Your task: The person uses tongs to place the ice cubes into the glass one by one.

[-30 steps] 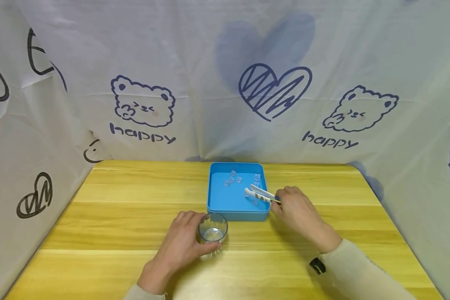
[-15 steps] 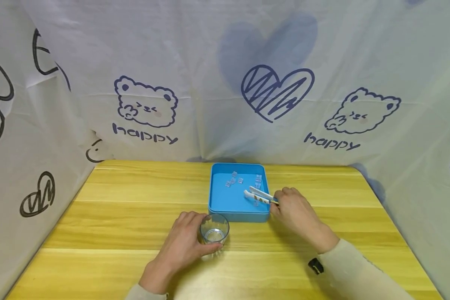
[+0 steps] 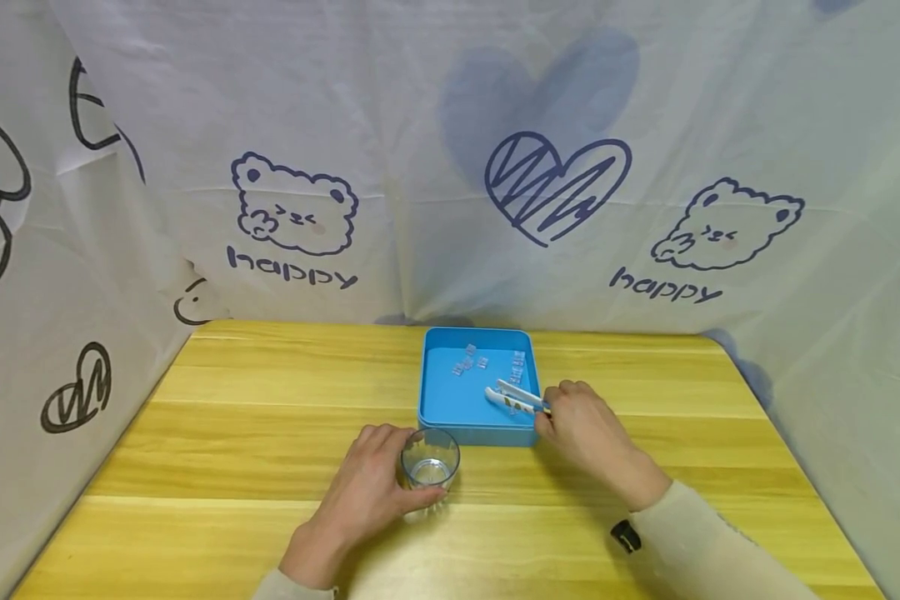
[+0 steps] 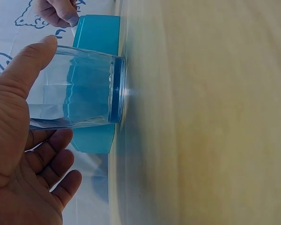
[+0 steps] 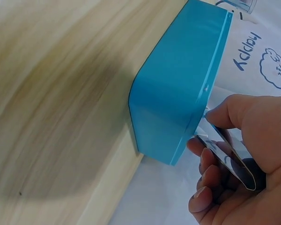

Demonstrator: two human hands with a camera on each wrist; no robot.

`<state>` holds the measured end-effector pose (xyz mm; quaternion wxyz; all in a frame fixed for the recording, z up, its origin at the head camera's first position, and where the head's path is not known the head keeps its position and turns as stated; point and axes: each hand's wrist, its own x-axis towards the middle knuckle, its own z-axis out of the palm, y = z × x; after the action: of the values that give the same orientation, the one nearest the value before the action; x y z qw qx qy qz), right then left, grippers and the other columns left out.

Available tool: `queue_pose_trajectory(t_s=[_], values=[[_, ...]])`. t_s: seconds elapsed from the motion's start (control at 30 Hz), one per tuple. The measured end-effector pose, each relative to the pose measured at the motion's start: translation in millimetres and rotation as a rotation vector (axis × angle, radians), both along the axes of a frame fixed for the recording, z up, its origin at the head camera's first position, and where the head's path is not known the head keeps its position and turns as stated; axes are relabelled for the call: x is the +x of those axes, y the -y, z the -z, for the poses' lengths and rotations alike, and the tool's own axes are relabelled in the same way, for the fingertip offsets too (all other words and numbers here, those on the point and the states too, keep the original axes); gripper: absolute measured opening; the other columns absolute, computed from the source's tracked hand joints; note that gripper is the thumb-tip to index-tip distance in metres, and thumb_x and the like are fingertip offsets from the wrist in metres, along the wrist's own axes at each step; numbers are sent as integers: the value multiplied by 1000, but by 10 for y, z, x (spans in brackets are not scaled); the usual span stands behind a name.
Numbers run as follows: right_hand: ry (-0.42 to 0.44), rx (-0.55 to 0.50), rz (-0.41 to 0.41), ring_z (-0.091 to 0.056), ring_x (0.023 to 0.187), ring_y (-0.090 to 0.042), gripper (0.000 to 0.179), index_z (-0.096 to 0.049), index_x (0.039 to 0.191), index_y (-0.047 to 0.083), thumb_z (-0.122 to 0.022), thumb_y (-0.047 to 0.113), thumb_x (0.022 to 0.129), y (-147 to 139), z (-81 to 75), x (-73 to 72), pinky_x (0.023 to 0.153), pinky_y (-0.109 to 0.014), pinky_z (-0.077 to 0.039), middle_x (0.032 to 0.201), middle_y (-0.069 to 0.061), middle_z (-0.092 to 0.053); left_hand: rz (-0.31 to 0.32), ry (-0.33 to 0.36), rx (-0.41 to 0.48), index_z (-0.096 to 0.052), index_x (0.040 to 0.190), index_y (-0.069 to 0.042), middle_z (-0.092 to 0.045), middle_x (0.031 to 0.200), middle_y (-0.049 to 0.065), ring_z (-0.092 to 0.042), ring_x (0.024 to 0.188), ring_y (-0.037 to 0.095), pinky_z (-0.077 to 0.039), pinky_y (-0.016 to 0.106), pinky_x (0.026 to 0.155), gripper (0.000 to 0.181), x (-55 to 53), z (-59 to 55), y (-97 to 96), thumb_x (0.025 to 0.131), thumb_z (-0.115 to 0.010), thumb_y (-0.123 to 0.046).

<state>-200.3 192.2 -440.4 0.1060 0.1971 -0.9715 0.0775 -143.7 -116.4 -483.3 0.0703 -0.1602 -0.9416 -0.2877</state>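
A clear drinking glass stands upright on the table, just in front of a blue box. My left hand holds it from the left, with the thumb on the near side and fingers on the far side. In my right hand is a pair of tongs, gripped between thumb and fingers at the box's right edge. Their white patterned arms reach down into the box, tips slightly apart. Several small clear cubes lie in the box; those under the tongs are partly hidden.
The box has raised walls and sits near the back of the wooden table. Behind it hangs a white cloth with bear and heart drawings. A black object shows beside my right sleeve.
My right hand has brought the tongs slightly nearer and to the left inside the box. The left hand and glass keep their place; the head view has shifted a little.
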Motion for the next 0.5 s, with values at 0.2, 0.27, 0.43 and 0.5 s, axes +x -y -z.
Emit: queue_pose_trajectory(t_s=[0.2, 0.27, 0.43, 0.5], values=[[-20, 6, -7, -40, 66, -18, 20, -59, 78, 7, -72, 13, 92, 39, 17, 16, 59, -28, -35, 68, -1, -44, -3, -12, -2, -69, 126, -9, -68, 115, 0, -58, 114, 22, -52, 43, 102, 76, 7, 19, 18, 70, -96, -52], [-35, 7, -13, -40, 65, -18, 20, -59, 78, 6, -72, 12, 92, 45, 19, 24, 59, -28, -35, 68, -1, -43, -2, -16, -2, -69, 126, -9, -68, 115, -1, -58, 114, 22, -52, 43, 102, 76, 6, 24, 19, 70, -96, -52], [-59, 13, -15, -39, 64, -18, 19, -61, 78, 4, -74, 11, 91, 46, 21, 51, 57, -27, -35, 67, -2, -43, 8, -19, 7, -69, 127, -9, -68, 115, -1, -58, 113, 21, -53, 43, 101, 76, 4, 30, 17, 70, -96, -51], [-69, 18, -19, -39, 63, -18, 19, -61, 78, 4, -73, 10, 91, 47, 20, 59, 57, -27, -35, 66, -2, -43, 11, -19, 10, -69, 127, -8, -68, 115, -1, -58, 113, 22, -53, 43, 100, 76, 3, 30, 18, 71, -96, -51]])
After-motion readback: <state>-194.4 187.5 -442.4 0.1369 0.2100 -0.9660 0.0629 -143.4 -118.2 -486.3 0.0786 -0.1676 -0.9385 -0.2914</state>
